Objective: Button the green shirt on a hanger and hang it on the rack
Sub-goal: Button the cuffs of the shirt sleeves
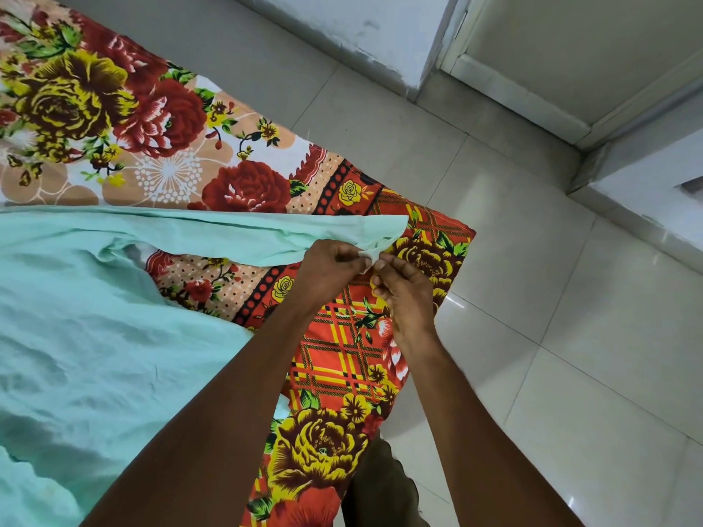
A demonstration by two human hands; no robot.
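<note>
- A pale green shirt [95, 336] is lying spread flat across a bed, filling the lower left of the view, with one long sleeve [236, 237] stretching rightward toward the corner of the bed.
- The cuff [380, 237] at the sleeve's far end is sitting near the corner of the bed, and both hands are meeting on it.
- The left hand [331, 268] is pinching the cuff's edge, its fingers curling around a small fold of the fabric.
- The right hand [407, 294] is touching the same fold from the right, its thumb and fingertips closing on the cloth just beside the left hand's fingers.
- Any button there is too small to make out.
- A floral bedsheet [152, 119] in red, yellow and orange is covering the bed beneath the shirt.
- Glossy pale floor tiles [570, 336] are lying to the right, and a white wall [342, 20] and a door frame [449, 43] are standing at the top.
</note>
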